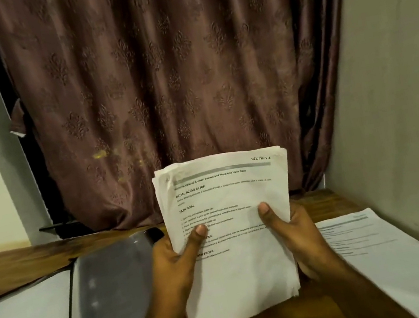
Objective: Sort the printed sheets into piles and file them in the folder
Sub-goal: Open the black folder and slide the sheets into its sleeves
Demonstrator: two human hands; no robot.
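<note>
Gripping sheets (231,227) upright with left hand (175,263) and right hand (293,233), thumbs in front; folder (97,290) open beside

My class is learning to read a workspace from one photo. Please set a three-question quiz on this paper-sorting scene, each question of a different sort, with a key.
1. True or false: both the left hand and the right hand grip the stack of printed sheets.
2. What is handwritten at the top sheet's upper right corner?
3. Where does the open folder lie? A) left of the stack B) right of it C) under the pile of sheets.

Key: 1 true; 2 "SECTION 1"; 3 A.
</note>
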